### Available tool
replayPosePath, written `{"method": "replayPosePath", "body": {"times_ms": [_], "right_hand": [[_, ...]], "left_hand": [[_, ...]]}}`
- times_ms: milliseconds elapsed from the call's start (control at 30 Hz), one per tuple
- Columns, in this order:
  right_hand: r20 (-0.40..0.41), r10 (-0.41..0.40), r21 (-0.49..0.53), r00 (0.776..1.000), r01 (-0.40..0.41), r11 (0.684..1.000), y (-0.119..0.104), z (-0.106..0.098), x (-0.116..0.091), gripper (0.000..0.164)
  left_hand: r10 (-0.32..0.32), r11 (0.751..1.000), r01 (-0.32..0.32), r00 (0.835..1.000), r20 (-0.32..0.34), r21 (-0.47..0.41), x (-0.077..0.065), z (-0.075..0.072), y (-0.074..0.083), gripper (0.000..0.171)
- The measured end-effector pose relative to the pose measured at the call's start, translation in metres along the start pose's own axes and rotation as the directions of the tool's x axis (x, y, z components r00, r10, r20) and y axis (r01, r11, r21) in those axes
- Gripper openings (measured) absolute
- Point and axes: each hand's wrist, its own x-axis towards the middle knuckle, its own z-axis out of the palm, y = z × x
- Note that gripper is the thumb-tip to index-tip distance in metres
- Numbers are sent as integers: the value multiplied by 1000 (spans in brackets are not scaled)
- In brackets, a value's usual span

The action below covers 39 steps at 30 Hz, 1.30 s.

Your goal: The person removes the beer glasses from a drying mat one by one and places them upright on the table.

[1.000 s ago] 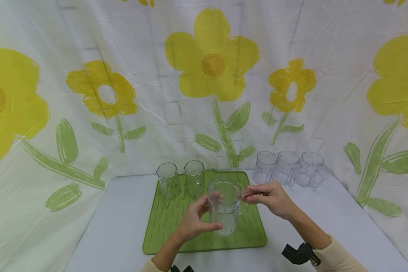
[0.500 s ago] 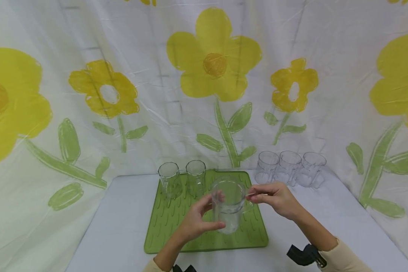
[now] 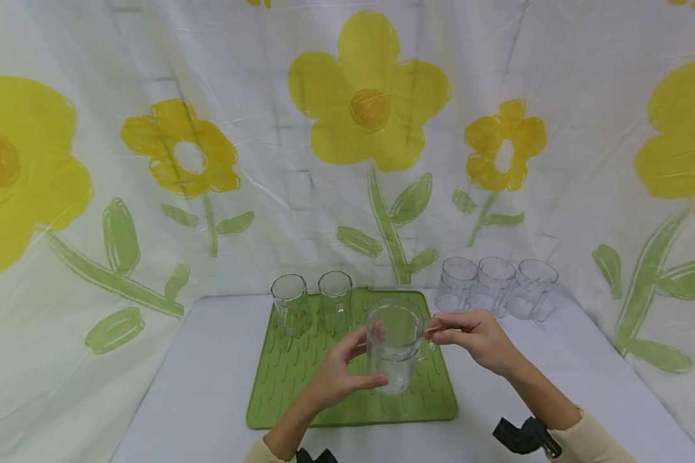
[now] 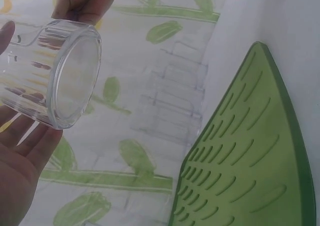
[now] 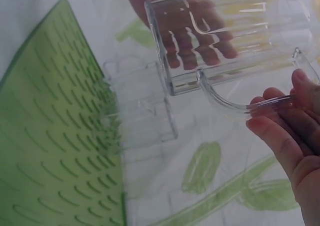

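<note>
A clear glass mug [image 3: 396, 344] is held up over the green drying mat [image 3: 301, 392] in the head view, its rim facing up. My left hand [image 3: 342, 373] grips the body, with the thumb on the near side and the fingers round the far side. Between thumb and fingertips my right hand [image 3: 472, 337] pinches the handle [image 5: 235, 105], as the right wrist view shows. The left wrist view has the thick round base [image 4: 77, 80] facing the camera, with fingers [image 4: 37, 146] under the wall. Part of the left hand shows through the glass.
Two glass mugs [image 3: 290, 305] stand at the mat's back left. At the back right of the white table [image 3: 191, 379], three more glass mugs [image 3: 495, 286] stand in a row. A flower-printed curtain [image 3: 301, 225] hangs behind the table.
Both hands have shifted slightly to the right with the glass mug between them, keeping the same grip. The head view has also drifted a little. The other mugs have stayed in place.
</note>
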Motion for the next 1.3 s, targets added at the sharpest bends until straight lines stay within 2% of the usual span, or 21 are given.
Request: {"method": "replayPosePath", "body": {"times_ms": [167,233,367,500,600,733,933,1100,1300], "right_hand": [[-17,-6,60,1000,7,998,1,-3,-2,38],[-22,-3,78,1000,5,997,1,-4,-3,37],[-46,-5,76,999,8,997,1,-6,-5,31],[-80,-22,58,997,27,998,0,-10,-7,39],[-107,-22,33,994,26,999,-1,-11,-8,42],[-140,-4,24,990,7,1000,0,-13,-11,30],[-205,32,-16,978,-36,999,3,-19,-17,27],[-263,56,-32,963,-67,997,4,-22,-20,25],[-328,92,-21,940,-105,994,6,-25,-23,23]], "left_hand": [[15,1000,-15,1000,1,-10,0,0,0,78],[27,1000,-27,1000,-2,-12,0,-1,0,79],[46,999,-46,999,-23,-5,-3,-7,0,79],[52,998,-51,998,-41,29,-8,-14,-3,78],[15,998,-12,998,-60,61,-13,-19,-5,76],[-39,992,49,995,-88,114,-23,-27,-7,76],[-64,975,91,989,-137,203,-33,-39,-8,79],[-104,964,141,980,-167,225,-41,-49,-7,81],[-177,949,220,964,-198,226,-52,-59,-14,83]]}}
